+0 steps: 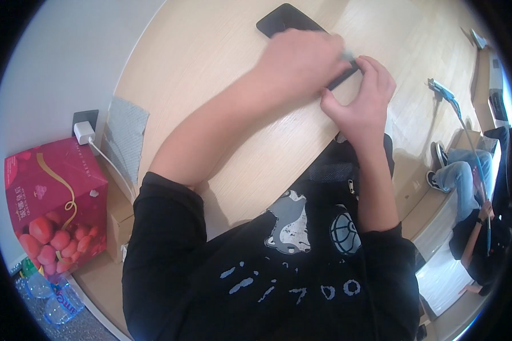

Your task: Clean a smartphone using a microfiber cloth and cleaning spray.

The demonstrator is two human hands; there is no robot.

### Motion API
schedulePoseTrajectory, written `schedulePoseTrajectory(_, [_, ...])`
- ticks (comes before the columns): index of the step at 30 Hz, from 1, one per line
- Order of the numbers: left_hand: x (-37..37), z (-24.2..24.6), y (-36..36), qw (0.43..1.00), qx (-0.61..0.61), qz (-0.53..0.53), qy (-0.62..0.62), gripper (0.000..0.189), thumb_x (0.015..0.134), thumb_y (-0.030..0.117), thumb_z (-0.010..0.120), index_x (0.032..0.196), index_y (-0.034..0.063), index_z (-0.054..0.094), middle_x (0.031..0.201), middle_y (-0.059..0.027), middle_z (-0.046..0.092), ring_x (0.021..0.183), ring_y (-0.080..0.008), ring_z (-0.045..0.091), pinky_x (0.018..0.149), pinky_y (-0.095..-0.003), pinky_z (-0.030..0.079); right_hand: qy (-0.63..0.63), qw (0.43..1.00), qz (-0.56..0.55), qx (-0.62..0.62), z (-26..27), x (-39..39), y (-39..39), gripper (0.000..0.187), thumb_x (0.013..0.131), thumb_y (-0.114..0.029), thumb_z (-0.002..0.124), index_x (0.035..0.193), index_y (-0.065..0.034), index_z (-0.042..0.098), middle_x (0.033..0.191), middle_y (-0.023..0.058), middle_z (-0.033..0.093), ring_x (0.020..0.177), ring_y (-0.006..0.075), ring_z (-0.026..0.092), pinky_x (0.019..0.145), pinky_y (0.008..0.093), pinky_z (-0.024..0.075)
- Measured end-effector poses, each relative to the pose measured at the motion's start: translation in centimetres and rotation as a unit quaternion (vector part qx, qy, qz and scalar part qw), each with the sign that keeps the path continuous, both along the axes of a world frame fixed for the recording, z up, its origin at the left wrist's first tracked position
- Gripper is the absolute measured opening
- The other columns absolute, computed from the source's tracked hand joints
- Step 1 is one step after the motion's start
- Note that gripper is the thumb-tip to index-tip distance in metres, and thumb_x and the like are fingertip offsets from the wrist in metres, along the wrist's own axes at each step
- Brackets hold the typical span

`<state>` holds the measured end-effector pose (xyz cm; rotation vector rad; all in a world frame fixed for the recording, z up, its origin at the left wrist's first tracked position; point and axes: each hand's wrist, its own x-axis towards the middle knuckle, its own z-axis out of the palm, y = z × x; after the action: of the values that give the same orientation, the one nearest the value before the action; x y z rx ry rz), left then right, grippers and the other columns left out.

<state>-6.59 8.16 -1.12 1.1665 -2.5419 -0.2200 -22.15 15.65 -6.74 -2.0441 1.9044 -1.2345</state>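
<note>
A flat black device (286,18) with rounded corners, like a phone or tablet, lies on the pale wooden table (247,170). My left hand (305,62), blurred, lies across its middle with fingers curled round a small pale greenish thing (348,55), perhaps a cloth; most of that is hidden. At the device's near right end, my right hand (362,93) has its thumb at one edge and its fingertips at the opposite edge. Whether the dark parts on both sides of my left hand are one piece cannot be told.
Left: a red grape-print box (59,204), white charger (84,133) with cable in a wall socket, grey tape (126,134), cardboard box (121,221) and plastic bottles (64,302). Right: a seated person in jeans (456,170) holds a blue mop (469,132) above the floor.
</note>
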Motion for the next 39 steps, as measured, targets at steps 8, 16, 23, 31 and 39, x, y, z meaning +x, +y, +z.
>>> schedulePoseTrajectory(8, [0.8,0.3,-1.7,0.996,-0.062,0.043,-0.041,0.029,0.097,0.036,0.067,0.091,0.0074,0.067,0.092,-0.0141,0.072,0.085,-0.0373,0.071,0.072,-0.0464,0.057,-0.001,1.0,-0.006,-0.003,0.4,-0.3,0.3,0.072,0.066,-0.027,0.085,0.126,0.0006,0.057,0.133,0.0168,0.056,0.126,0.0391,0.047,0.109,0.0488,0.0416])
schedulePoseTrajectory(16, [1.7,0.4,-3.0,0.99,0.0,0.136,-0.042,0.031,0.097,0.035,0.065,0.093,0.0042,0.068,0.092,-0.0187,0.073,0.084,-0.0402,0.071,0.075,-0.0498,0.057,-0.019,0.999,-0.004,0.029,0.4,-0.1,0.3,0.072,0.069,-0.023,0.084,0.131,0.002,0.056,0.138,0.0183,0.055,0.133,0.0377,0.044,0.113,0.0467,0.0389])
schedulePoseTrajectory(23, [-0.9,1.0,1.3,0.999,-0.014,-0.009,-0.028,0.028,0.093,0.033,0.07,0.091,0.0055,0.066,0.09,-0.0143,0.072,0.082,-0.0368,0.071,0.071,-0.0474,0.057,-0.001,1.0,0.004,0.012,0.2,-0.2,0.1,0.074,0.066,-0.028,0.085,0.128,0.001,0.056,0.134,0.0175,0.055,0.128,0.039,0.046,0.111,0.0478,0.0398])
schedulePoseTrajectory(31, [3.8,1.1,-5.5,0.975,-0.025,0.212,-0.053,0.03,0.098,0.032,0.064,0.095,0.0028,0.068,0.091,-0.0215,0.073,0.084,-0.0417,0.072,0.077,-0.0512,0.057,-0.005,1.0,0.003,0.006,0.1,0.1,0.1,0.071,0.067,-0.027,0.085,0.127,0.0011,0.058,0.134,0.0167,0.056,0.127,0.0388,0.046,0.11,0.0477,0.0415])
schedulePoseTrajectory(39, [1.0,0.8,-2.4,0.991,-0.006,0.126,-0.043,0.031,0.096,0.037,0.068,0.095,0.0062,0.068,0.088,-0.0169,0.074,0.083,-0.0386,0.072,0.071,-0.0475,0.057,-0.002,1.0,0.002,0.005,0.1,-0.1,0.2,0.073,0.068,-0.028,0.087,0.129,0.0011,0.057,0.135,0.0173,0.056,0.129,0.0385,0.045,0.111,0.0477,0.04])
